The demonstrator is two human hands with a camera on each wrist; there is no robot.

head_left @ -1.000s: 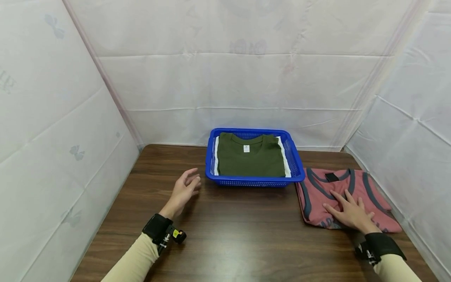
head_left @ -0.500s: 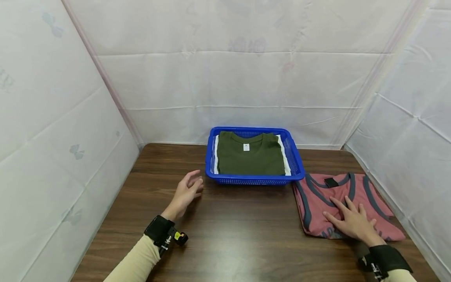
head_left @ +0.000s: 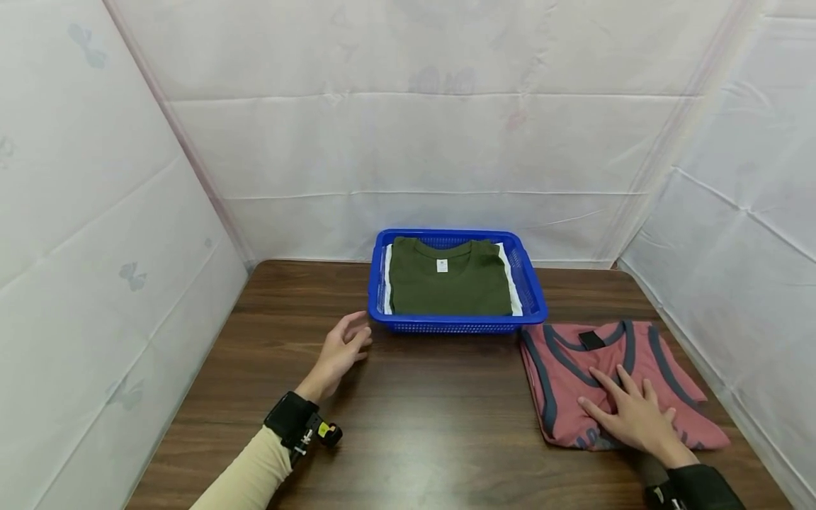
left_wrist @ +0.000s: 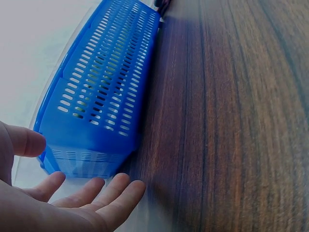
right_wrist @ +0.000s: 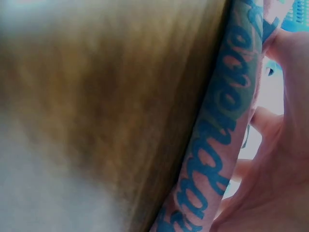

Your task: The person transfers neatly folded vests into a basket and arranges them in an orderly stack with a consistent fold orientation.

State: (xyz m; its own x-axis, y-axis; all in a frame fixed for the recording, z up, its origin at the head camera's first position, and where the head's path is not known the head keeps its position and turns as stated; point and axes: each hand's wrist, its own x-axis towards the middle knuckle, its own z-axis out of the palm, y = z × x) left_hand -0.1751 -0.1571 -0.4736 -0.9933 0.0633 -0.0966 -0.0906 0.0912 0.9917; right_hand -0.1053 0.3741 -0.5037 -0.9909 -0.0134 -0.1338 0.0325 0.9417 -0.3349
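Note:
A folded pink shirt [head_left: 580,418] with grey trim and a black neck label lies on the right of the table, its far left corner by the basket. My right hand [head_left: 637,418] rests on it with spread fingers; blue lettering [right_wrist: 217,125] shows along its near fold in the right wrist view. At the back middle stands a blue plastic basket [head_left: 459,324], holding a folded dark green shirt [head_left: 449,290] over something white. My left hand [head_left: 338,354] is by the basket's near left corner, fingers loosely bent and holding nothing; the left wrist view shows the basket's slotted side beyond the fingertips.
The brown wood-grain table [head_left: 433,425] reaches back to a pale sheet [head_left: 408,156] hung as a wall. More sheeting closes off the left and right sides. Each wrist carries a black strap [head_left: 292,419] with a small camera.
My right hand and the pink shirt under it have slid toward me and slightly left. The left hand has shifted only a little, and the basket stays in place.

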